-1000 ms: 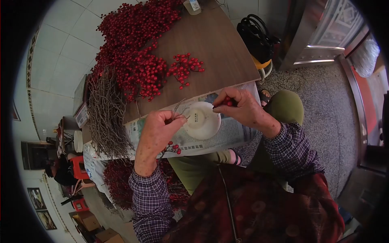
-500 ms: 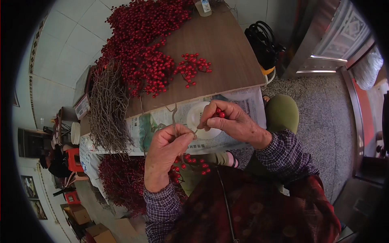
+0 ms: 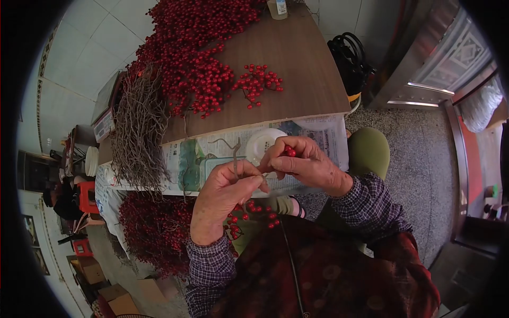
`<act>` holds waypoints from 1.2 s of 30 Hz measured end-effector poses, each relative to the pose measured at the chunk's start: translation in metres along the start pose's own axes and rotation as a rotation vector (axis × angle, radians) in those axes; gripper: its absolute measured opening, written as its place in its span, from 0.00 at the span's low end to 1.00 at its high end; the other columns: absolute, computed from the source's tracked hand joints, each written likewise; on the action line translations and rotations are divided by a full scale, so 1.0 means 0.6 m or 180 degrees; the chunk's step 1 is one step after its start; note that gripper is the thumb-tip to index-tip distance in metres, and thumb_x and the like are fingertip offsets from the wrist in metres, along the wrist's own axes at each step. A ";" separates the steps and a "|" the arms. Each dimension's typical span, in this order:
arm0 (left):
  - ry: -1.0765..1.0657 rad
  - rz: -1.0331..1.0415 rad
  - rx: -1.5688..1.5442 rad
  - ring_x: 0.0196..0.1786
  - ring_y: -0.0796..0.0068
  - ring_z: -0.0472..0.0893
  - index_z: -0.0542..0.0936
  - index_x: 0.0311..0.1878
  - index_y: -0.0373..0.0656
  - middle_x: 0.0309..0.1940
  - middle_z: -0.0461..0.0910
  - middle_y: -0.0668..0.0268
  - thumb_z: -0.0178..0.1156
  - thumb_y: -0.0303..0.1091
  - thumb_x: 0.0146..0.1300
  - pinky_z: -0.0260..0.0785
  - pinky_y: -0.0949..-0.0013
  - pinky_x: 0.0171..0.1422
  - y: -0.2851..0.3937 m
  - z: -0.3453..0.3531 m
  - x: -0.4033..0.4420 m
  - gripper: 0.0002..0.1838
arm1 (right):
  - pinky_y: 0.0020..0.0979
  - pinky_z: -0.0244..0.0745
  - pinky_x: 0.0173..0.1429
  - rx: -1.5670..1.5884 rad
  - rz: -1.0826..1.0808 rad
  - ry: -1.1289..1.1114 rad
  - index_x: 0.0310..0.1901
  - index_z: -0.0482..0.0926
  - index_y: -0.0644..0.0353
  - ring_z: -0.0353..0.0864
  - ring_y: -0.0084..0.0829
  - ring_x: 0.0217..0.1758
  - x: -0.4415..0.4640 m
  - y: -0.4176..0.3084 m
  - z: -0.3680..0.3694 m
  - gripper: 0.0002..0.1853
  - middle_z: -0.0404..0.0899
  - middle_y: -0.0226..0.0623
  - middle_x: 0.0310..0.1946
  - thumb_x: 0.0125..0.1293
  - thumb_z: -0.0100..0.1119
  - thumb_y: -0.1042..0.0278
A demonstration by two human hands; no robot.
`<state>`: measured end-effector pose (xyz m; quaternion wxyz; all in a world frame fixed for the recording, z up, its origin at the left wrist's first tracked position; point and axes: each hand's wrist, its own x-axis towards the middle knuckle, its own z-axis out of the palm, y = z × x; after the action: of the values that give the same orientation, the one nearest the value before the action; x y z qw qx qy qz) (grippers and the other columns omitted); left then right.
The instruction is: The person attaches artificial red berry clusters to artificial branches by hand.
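My left hand (image 3: pixel 220 199) is closed around a thin brown twig (image 3: pixel 236 151); its bare forked end sticks up above my fingers. Red berries (image 3: pixel 253 211) hang below that hand, apparently on the same branch. My right hand (image 3: pixel 310 167) is closed, with a few red berries (image 3: pixel 290 151) tucked among its curled fingers. Thumb and index finger of that hand pinch right beside my left fingertips; what lies between them is too small to make out. Both hands are held in front of a white plate (image 3: pixel 256 144), partly hidden by my right hand.
Newspaper (image 3: pixel 328 135) covers the near table edge. A heap of red berry branches (image 3: pixel 185 58), a small berry spray (image 3: pixel 257 85) and a bundle of bare twigs (image 3: pixel 139 127) lie on the wooden table (image 3: pixel 297 69). More berry branches (image 3: pixel 154 233) sit below, left. A green stool (image 3: pixel 371 151) stands right.
My hands have come closer together, so the fingertips now meet. The view has shifted slightly, and more of the plate shows. Both hands keep their hold.
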<state>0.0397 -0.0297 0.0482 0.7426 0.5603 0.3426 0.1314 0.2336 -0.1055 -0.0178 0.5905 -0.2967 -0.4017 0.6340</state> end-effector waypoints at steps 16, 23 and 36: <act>0.0141 -0.0201 0.0157 0.21 0.90 0.67 0.77 0.32 0.38 0.29 0.83 0.60 0.58 0.27 0.62 0.60 0.82 0.28 -0.004 0.005 0.006 0.04 | 0.23 0.74 0.44 -0.0168 0.0021 0.0031 0.37 0.77 0.59 0.77 0.19 0.41 -0.003 0.001 -0.007 0.04 0.82 0.36 0.42 0.70 0.56 0.71; 0.0173 -0.0091 0.0194 0.21 0.90 0.66 0.77 0.33 0.38 0.29 0.83 0.61 0.57 0.25 0.63 0.59 0.83 0.26 -0.014 0.009 0.008 0.03 | 0.24 0.74 0.44 -0.0299 -0.0112 0.0070 0.37 0.76 0.60 0.77 0.18 0.39 -0.002 0.009 -0.006 0.03 0.82 0.35 0.41 0.69 0.56 0.72; 0.0029 0.0321 0.0045 0.34 0.89 0.72 0.80 0.37 0.37 0.32 0.81 0.72 0.56 0.25 0.65 0.66 0.80 0.42 -0.023 0.013 0.011 0.04 | 0.23 0.72 0.42 -0.0393 -0.0264 0.0203 0.35 0.75 0.61 0.74 0.17 0.37 -0.002 0.010 -0.007 0.04 0.82 0.36 0.41 0.69 0.56 0.75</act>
<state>0.0469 -0.0362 0.0344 0.7295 0.5814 0.3182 0.1689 0.2341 -0.1061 -0.0254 0.6093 -0.3358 -0.4329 0.5733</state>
